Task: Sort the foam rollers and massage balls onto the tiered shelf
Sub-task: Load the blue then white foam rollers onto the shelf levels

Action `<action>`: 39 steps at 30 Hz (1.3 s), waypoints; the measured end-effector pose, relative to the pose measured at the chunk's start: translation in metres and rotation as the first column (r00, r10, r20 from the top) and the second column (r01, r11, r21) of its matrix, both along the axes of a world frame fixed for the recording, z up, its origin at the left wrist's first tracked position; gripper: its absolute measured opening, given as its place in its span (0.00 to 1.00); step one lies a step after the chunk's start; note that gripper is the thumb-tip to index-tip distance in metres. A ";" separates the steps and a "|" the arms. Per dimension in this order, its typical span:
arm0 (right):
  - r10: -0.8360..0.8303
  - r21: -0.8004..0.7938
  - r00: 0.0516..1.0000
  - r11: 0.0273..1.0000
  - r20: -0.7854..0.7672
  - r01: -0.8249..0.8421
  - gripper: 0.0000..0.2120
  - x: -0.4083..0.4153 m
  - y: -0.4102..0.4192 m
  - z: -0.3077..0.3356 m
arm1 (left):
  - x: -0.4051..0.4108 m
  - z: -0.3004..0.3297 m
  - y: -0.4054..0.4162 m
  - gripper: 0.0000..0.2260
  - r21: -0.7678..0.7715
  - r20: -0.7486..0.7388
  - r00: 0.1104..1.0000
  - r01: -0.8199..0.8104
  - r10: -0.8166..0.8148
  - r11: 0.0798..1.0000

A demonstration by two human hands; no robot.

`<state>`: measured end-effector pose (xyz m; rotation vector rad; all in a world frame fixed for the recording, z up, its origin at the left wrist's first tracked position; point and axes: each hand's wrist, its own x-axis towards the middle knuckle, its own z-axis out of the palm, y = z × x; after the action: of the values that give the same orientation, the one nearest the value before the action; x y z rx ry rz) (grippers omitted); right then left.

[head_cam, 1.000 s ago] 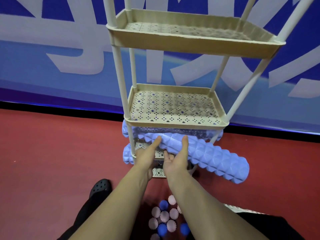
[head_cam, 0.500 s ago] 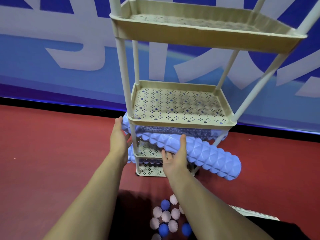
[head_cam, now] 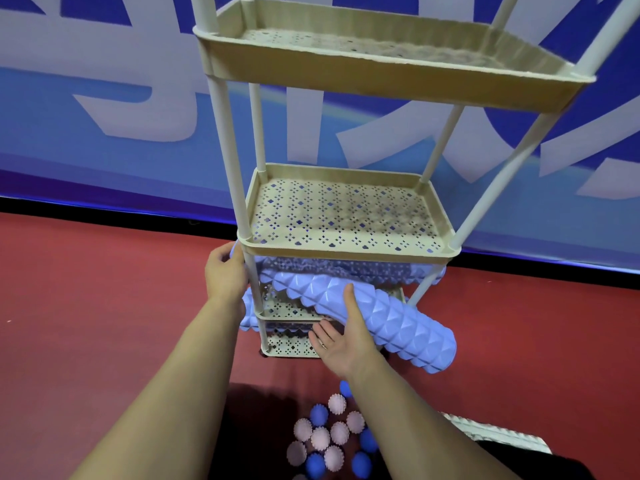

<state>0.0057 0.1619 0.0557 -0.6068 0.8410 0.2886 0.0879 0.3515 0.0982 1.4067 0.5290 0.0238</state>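
Left hand [head_cam: 225,271] at about 9 o'clock of the shelf [head_cam: 346,252], fingers curled round the end of a back roller [head_cam: 381,270] poking out past the post. Another roller end [head_cam: 247,311] sticking out just below. Right hand [head_cam: 341,336] at about 6 o'clock, thumb on top and fingers under, gripping the front roller [head_cam: 381,318]. Long axis running from 10 o'clock, tucked under the middle tier, down to 4 o'clock, hanging outside. Right hand nearer, so probably the one to swing that loose end in. Spiky balls [head_cam: 329,438] on the red floor [head_cam: 104,306] at 6 o'clock, not sorted yet.
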 end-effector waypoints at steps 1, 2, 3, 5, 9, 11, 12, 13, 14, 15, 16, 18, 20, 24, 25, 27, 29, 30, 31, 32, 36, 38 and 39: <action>-0.007 0.005 1.000 1.000 -0.001 0.007 0.31 -0.004 -0.002 0.000 | 0.001 -0.001 0.002 0.15 -0.024 -0.004 1.000 -0.010 0.010 1.000; -0.030 -0.004 1.000 1.000 0.002 0.030 0.33 -0.007 -0.005 -0.004 | 0.002 0.000 0.003 0.12 -0.051 -0.010 1.000 -0.027 0.026 0.998; -0.065 -0.025 0.998 0.998 0.005 0.065 0.35 -0.011 -0.009 -0.007 | 0.001 0.001 0.003 0.11 -0.078 -0.019 0.999 -0.039 0.037 0.996; -0.148 -0.105 0.989 0.983 0.011 0.149 0.33 -0.022 -0.023 -0.015 | 0.002 0.001 0.003 0.10 -0.115 -0.022 0.999 -0.049 0.047 0.992; -0.361 -0.268 0.932 0.896 0.024 0.354 0.44 -0.039 -0.051 -0.031 | -0.002 0.000 0.004 0.12 -0.136 -0.009 0.999 -0.045 0.044 0.990; -0.426 -0.302 0.903 0.854 0.058 0.423 0.49 -0.043 -0.062 -0.031 | -0.003 0.000 0.004 0.12 -0.136 -0.010 0.999 -0.042 0.041 0.990; -0.436 -0.316 0.896 0.842 0.082 0.438 0.49 -0.044 -0.069 -0.033 | -0.004 0.001 0.005 0.12 -0.141 -0.010 0.999 -0.041 0.040 0.989; -0.445 -0.334 0.891 0.830 0.090 0.448 0.48 -0.046 -0.075 -0.030 | -0.004 0.002 0.005 0.11 -0.153 -0.007 0.999 -0.038 0.038 0.987; -0.444 -0.361 0.890 0.817 0.104 0.449 0.44 -0.048 -0.082 -0.027 | -0.005 0.004 0.005 0.10 -0.174 -0.001 0.999 -0.033 0.033 0.984; -0.438 -0.384 0.891 0.808 0.116 0.447 0.38 -0.052 -0.090 -0.024 | -0.007 0.006 0.005 0.09 -0.198 0.003 1.000 -0.030 0.031 0.980; -0.432 -0.415 0.891 0.792 0.137 0.447 0.32 -0.057 -0.096 -0.021 | -0.008 0.007 0.005 0.08 -0.217 0.005 1.000 -0.030 0.031 0.976; -0.430 -0.463 0.893 0.771 0.128 0.438 0.26 -0.062 -0.104 -0.020 | -0.010 0.010 0.006 0.07 -0.226 0.016 1.000 -0.018 0.022 0.974; -0.416 -0.503 0.902 0.758 0.116 0.415 0.25 -0.065 -0.105 -0.019 | -0.011 0.011 0.006 0.07 -0.234 0.039 0.999 0.019 -0.010 0.972; -0.397 -0.660 0.917 0.677 0.044 0.325 0.47 -0.069 -0.103 -0.010 | -0.012 0.019 0.006 0.11 -0.371 0.056 0.998 0.012 0.009 0.929; -0.378 -0.716 0.926 0.643 0.012 0.271 0.51 -0.068 -0.108 -0.009 | -0.013 0.022 0.006 0.13 -0.399 0.053 0.998 0.003 0.020 0.917; -0.297 -0.777 0.955 0.606 -0.021 0.171 0.56 -0.065 -0.115 0.004 | -0.014 0.026 0.009 0.13 -0.420 0.049 0.998 -0.006 0.030 0.907; -0.231 -0.804 0.970 0.590 -0.078 0.076 0.63 -0.057 -0.130 0.012 | -0.014 0.026 0.011 0.13 -0.417 0.049 0.998 -0.001 0.024 0.909; -0.193 -0.811 0.976 0.584 -0.099 0.034 0.65 -0.052 -0.138 0.017 | -0.013 0.027 0.012 0.12 -0.408 0.053 0.998 0.001 0.023 0.913; -0.152 -0.817 0.981 0.577 -0.118 -0.009 0.65 -0.046 -0.145 0.019 | -0.013 0.028 0.012 0.11 -0.404 0.061 0.998 0.002 0.025 0.915; -0.106 -0.821 0.987 0.569 -0.123 -0.041 0.61 -0.041 -0.149 0.023 | -0.012 0.030 0.011 0.09 -0.395 0.068 0.997 0.002 0.027 0.919; -0.059 -0.780 0.993 0.624 -0.102 -0.043 0.31 -0.043 -0.144 0.035 | -0.011 0.034 0.011 0.06 -0.400 0.089 0.995 -0.001 0.040 0.917; -0.037 -0.713 0.994 0.699 -0.098 -0.045 0.25 -0.049 -0.144 0.032 | -0.010 0.032 0.012 0.06 -0.397 0.101 0.994 -0.004 0.049 0.918; -0.008 -0.669 0.996 0.742 -0.086 -0.052 0.24 -0.051 -0.142 0.033 | -0.009 0.032 0.013 0.06 -0.391 0.109 0.992 -0.009 0.056 0.921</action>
<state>-0.0452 0.0198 0.0882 -1.2959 1.0225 0.0147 0.0793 0.3646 0.1307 0.9991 0.4299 0.0269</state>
